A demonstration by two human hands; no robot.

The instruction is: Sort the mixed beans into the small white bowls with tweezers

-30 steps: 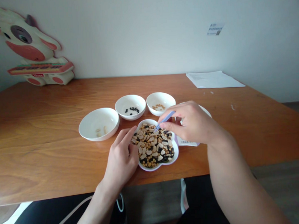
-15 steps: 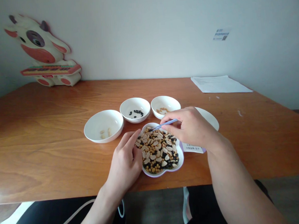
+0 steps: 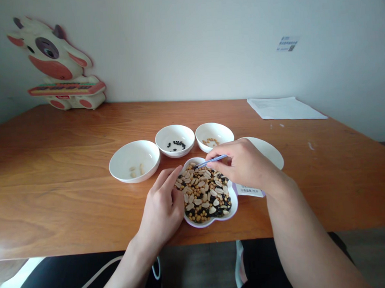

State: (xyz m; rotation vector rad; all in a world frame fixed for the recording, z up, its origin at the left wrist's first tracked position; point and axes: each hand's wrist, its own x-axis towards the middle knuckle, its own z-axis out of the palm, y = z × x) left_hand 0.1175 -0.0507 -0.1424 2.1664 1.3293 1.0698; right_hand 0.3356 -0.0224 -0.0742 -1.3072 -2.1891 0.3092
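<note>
A white, lilac-edged flower-shaped dish [image 3: 233, 204] holds a mix of peanuts [image 3: 205, 205], small yellow beans and black beans. My left hand [image 3: 163, 201] grips its left rim, thumb and fingers bent at the edge. In my right hand [image 3: 240, 161] is a slim pale-blue pair of tweezers [image 3: 209, 161], pinched between thumb and fingers. The tweezers' tips are down among the beans at the dish's far side; whether they hold a bean is too small to tell. Behind the dish stand a bowl with black beans [image 3: 176, 145] and a bowl with yellow beans [image 3: 211, 141].
At left is a larger white bowl [image 3: 116, 167] with a few pale peanuts. A white plate or bowl [image 3: 270, 150] is partly hidden behind my right hand. A printed label [image 3: 251, 190] lies by the dish. Papers [image 3: 284, 108] and a cow-shaped toy keyboard [image 3: 67, 88] are farther back.
The view has shifted very slightly. Both hands, the tweezers and the dish stay almost in the same place, with the tips still among the beans.
</note>
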